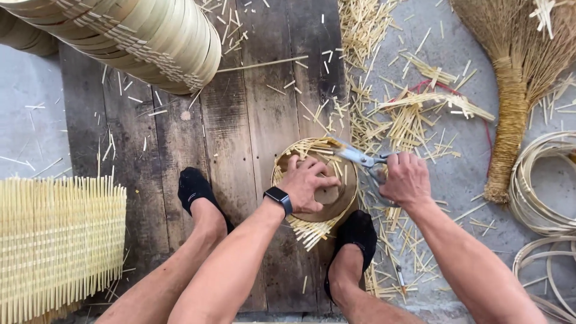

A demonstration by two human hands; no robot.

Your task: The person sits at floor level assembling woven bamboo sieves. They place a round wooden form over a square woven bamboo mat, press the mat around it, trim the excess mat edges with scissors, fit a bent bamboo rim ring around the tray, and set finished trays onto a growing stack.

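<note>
Round woven tray (pixel 336 207) flat on the plank (pixel 240 132), between the two feet. Left hand (pixel 307 183) spread, fingers pressed down on the tray's middle. Right hand (pixel 407 179) just off the tray's right rim, closed round the handles of the shears (pixel 360 158). Blades reaching left over the tray's upper rim, long axis running left-right, tips among protruding strip ends. Right hand nearer the cut; left only pinning. Offcuts (pixel 408 126) scattered right of tray.
</note>
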